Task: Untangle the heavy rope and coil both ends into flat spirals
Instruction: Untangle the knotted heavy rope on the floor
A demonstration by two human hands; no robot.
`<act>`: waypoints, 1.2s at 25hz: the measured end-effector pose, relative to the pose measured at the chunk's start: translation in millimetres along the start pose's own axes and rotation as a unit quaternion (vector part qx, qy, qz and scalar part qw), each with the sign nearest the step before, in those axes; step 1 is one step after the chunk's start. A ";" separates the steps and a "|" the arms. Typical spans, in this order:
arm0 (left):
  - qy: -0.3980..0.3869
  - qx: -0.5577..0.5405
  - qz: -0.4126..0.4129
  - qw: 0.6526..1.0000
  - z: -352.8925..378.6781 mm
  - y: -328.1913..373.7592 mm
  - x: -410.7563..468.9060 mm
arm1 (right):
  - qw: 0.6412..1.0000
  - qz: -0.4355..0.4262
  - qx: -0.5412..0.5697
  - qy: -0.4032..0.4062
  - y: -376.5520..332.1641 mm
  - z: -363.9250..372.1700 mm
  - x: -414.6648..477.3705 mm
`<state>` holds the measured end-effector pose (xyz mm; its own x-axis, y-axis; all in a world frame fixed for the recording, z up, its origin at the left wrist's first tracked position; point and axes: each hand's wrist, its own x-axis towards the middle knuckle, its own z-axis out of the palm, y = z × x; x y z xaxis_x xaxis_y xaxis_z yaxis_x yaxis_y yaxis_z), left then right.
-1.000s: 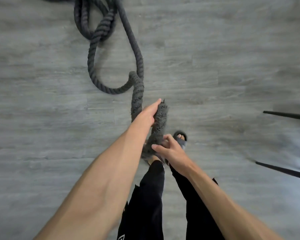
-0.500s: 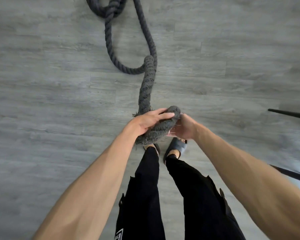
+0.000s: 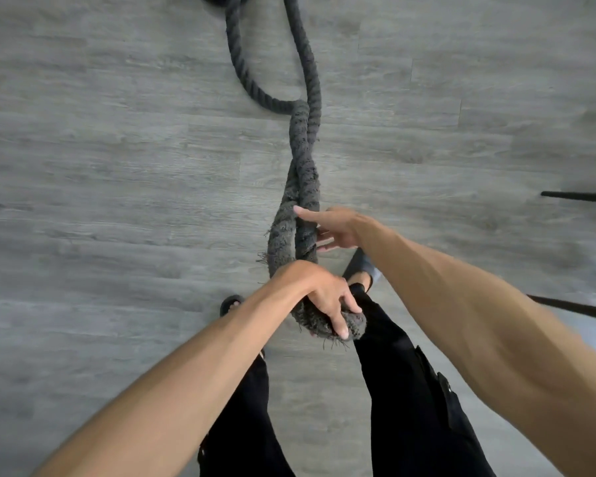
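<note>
My left hand (image 3: 327,299), at centre frame, has its fingers curled tight over the frayed end of the heavy rope (image 3: 303,142), which is bent back into a first tight turn. My right hand (image 3: 339,228), just above, is spread, with straight fingers laid against the strand beside that turn. From there two strands cross up the middle to a loop near the top edge. I judge the spiral is barely begun. I'd lay this core flat on the grey floor (image 3: 117,201), pin it, then feed rope round it without adding twist.
</note>
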<state>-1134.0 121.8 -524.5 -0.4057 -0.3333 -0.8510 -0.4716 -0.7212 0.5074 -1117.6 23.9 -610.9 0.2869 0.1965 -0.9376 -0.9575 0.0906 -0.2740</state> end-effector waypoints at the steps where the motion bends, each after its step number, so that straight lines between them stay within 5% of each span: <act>1: 0.010 0.008 0.009 1.000 11.9 -13.7 -1.6 | 0.999 -0.013 0.016 0.050 7.5 18.7 9.8; 3: 0.028 0.007 0.031 0.999 34.9 -44.5 -11.7 | 0.988 -0.050 0.107 0.099 19.3 59.2 21.5; 8: 0.172 -0.061 0.015 0.983 83.8 -150.0 -39.6 | 0.917 -0.129 0.373 0.061 56.5 162.3 21.7; 12: 0.171 -0.184 0.009 0.968 113.5 -205.4 -69.9 | 0.854 -0.158 0.480 0.124 96.2 211.5 22.5; 16: 0.360 -0.397 -0.018 0.844 114.7 -235.1 -72.9 | 0.819 -0.156 0.530 0.158 130.5 221.4 14.8; 20: 0.390 -0.432 -0.011 0.813 86.5 -194.2 -29.0 | 0.795 -0.184 0.574 0.065 160.3 224.9 -18.8; 22: 0.361 -0.514 0.003 0.778 74.6 -157.5 -6.1 | 0.811 -0.208 0.547 -0.011 168.9 234.4 -35.3; 26: 0.250 -0.710 0.095 0.651 69.4 -119.1 15.7 | 0.872 -0.223 0.419 -0.120 189.0 262.2 -41.6; 28: 0.282 -0.682 0.113 0.665 76.2 -120.9 14.2 | 0.890 -0.192 0.389 -0.139 204.6 256.7 -37.9; 30: 0.279 -0.609 0.127 0.732 86.5 -126.6 5.4 | 0.928 -0.148 0.327 -0.101 221.2 239.4 -38.5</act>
<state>-1144.3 263.8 -581.6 0.1835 -0.5020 -0.8452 0.7490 -0.4854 0.4509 -1333.0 270.1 -584.1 0.5969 0.2422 -0.7649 -0.6320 0.7292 -0.2623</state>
